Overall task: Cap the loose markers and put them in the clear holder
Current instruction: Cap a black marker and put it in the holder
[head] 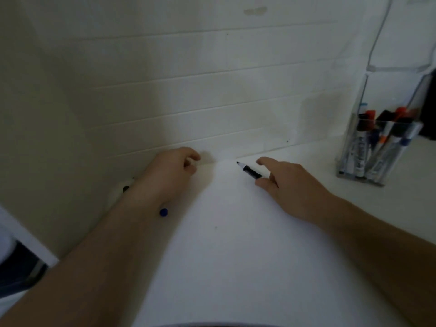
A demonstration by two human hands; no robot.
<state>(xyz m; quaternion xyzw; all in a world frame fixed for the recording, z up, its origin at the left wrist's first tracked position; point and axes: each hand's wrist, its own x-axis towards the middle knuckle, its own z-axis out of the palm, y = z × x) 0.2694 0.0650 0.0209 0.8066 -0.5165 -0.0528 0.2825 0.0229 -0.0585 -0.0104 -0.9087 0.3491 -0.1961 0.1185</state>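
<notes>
My right hand (286,182) over white counter (236,256), fingers spread, uncapped black marker (250,171) lying just beneath them, tip pointing far-left. My left hand (173,168) at far wall, fingers curled; whether holding anything, cannot tell. Blue cap (163,212) beside left forearm. Clear plastic holder (377,142) of markers far right.

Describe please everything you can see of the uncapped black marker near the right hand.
The black marker lies flat on the white counter, close to the tiled wall. Its cap is off: a small dark tip on a pale collar points up and to the left, toward the wall. The visible barrel is black, apparently with small pale print. Its rear end goes under the fingers of the right hand, which is at the marker; whether the fingers grip it cannot be told. It looks like plastic. The clear holder stands apart, to its right.
</notes>
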